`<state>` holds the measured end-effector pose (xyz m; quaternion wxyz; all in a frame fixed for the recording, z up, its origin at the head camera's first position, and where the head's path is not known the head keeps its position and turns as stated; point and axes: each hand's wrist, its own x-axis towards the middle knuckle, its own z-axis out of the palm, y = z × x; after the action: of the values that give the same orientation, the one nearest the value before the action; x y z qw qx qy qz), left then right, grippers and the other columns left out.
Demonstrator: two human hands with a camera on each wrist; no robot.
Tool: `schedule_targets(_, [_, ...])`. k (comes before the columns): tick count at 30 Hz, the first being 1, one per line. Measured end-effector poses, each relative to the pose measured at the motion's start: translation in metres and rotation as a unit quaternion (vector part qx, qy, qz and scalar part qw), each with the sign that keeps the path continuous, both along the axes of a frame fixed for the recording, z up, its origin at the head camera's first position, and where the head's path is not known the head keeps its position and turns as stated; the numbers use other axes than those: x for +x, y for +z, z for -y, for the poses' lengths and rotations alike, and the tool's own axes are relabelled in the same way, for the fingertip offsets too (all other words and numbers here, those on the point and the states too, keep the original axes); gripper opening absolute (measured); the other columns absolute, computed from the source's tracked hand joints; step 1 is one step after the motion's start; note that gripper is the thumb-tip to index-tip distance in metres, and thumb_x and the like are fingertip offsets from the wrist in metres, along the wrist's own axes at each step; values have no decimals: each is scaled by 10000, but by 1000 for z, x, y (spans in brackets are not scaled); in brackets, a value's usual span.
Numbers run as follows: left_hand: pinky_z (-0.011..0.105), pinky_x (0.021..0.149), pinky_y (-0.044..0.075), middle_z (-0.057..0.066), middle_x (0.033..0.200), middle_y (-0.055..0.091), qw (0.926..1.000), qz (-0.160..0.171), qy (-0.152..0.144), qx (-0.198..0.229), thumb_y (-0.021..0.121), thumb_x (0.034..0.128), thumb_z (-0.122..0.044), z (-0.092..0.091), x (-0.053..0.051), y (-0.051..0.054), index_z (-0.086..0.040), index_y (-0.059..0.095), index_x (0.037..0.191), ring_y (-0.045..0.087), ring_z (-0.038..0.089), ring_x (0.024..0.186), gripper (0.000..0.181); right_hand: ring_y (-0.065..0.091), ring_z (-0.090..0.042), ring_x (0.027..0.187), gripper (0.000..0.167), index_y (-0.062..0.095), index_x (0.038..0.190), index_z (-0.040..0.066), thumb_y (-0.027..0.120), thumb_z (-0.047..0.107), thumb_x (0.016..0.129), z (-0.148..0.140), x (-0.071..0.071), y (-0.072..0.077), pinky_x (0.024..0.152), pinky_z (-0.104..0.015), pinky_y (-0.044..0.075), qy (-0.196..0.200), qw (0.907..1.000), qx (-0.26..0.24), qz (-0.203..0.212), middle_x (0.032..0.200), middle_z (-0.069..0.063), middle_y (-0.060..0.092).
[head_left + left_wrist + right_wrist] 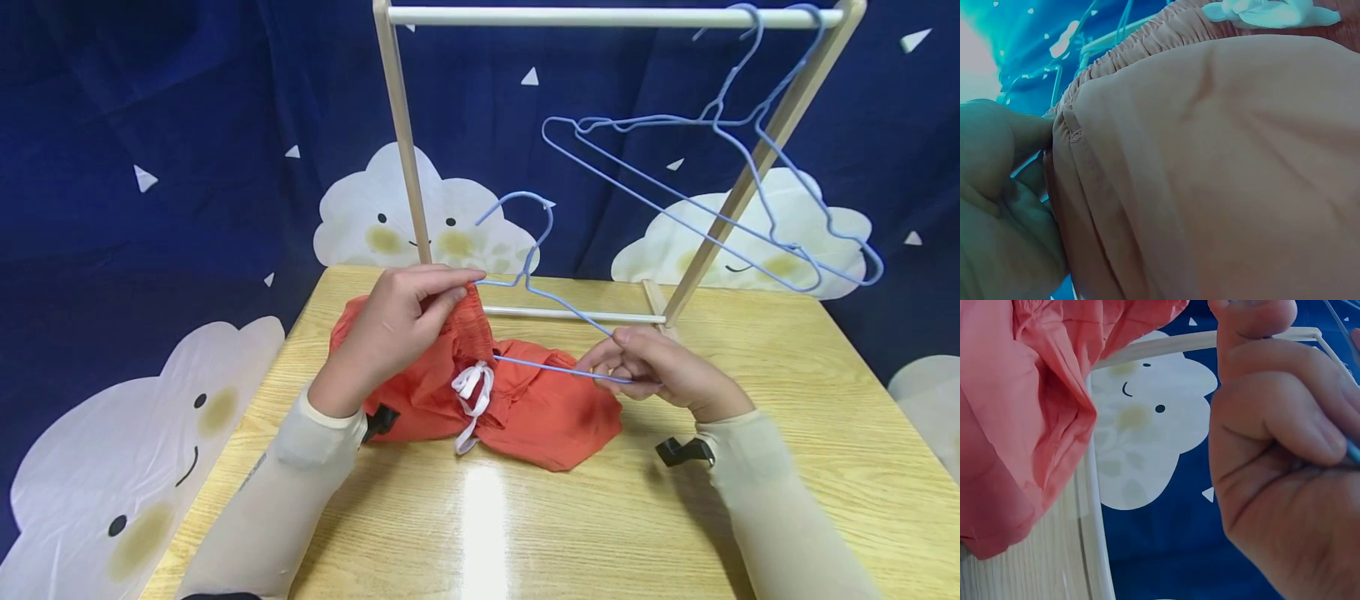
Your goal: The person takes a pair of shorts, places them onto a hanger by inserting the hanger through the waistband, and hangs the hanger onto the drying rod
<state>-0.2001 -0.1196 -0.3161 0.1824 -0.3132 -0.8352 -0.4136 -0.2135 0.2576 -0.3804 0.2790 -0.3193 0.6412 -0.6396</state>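
Orange-red shorts (555, 425) with a white drawstring bow (474, 387) lie partly on the table, their gathered waistband lifted by the left hand (390, 333), which pinches its edge. A blue hanger (566, 305) stands hook up, its left end inside the waistband. The right hand (667, 371) grips the hanger's right end with curled fingers. In the left wrist view the left hand (1007, 200) holds the side of the shorts (1210, 156). The right wrist view has the right hand (1291, 444) beside the shorts (1029, 425), a bit of hanger at its fingers.
Behind the hands stands a rack with wooden posts (405, 133) and a white top bar (600, 17). Two blue hangers (720, 125) hang at its right end. The rack's low bar (570, 314) crosses the wooden table (420, 517) behind the shorts.
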Motion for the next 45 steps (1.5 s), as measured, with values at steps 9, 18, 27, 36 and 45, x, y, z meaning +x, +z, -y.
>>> schedule_targets(9, [317, 829, 581, 10, 1227, 808, 9999, -81, -92, 44, 703, 1047, -43, -3, 2, 0, -149, 814, 1303, 701, 131, 956, 298, 189, -242, 492, 589, 723, 1229, -97, 275, 284, 1196, 7, 1, -2, 415, -381, 71, -40, 9996, 199, -179, 814, 11, 695])
schedule_targets(18, [334, 878, 610, 32, 1209, 813, 9994, -249, -215, 75, 711, 1038, -30, -5, 1, -1, -131, 821, 1283, 736, 132, 1011, 287, 211, -233, 485, 577, 746, 1229, -51, 283, 291, 1197, 13, 4, -3, 416, -378, 88, -111, 9994, 295, -155, 812, 4, 698])
schedule_targets(27, [332, 863, 592, 35, 1171, 819, 9984, -401, -401, -29, 721, 1033, -32, -9, 3, -2, -107, 818, 1280, 716, 144, 990, 277, 217, -238, 481, 574, 715, 1214, -115, 299, 280, 1192, 20, 6, -1, 416, -377, 95, -105, 9990, 380, -208, 776, -26, 657])
schedule_targets(36, [307, 765, 568, 45, 1126, 811, 9980, -533, -314, -141, 736, 1028, -51, -12, 5, -4, -57, 815, 1265, 660, 138, 900, 249, 243, -266, 491, 566, 715, 1221, -111, 313, 287, 1190, 26, 7, -2, 423, -382, 108, -153, 9989, 398, -204, 793, -29, 667])
schedule_targets(45, [313, 788, 556, 55, 1105, 813, 9972, -674, -303, -114, 734, 1021, -37, -10, 9, 1, -42, 818, 1246, 662, 150, 910, 240, 453, -307, 595, 703, 610, 1370, -154, 162, 361, 1200, 19, 5, -4, 484, -447, 331, 634, 9968, 227, -430, 955, -159, 715])
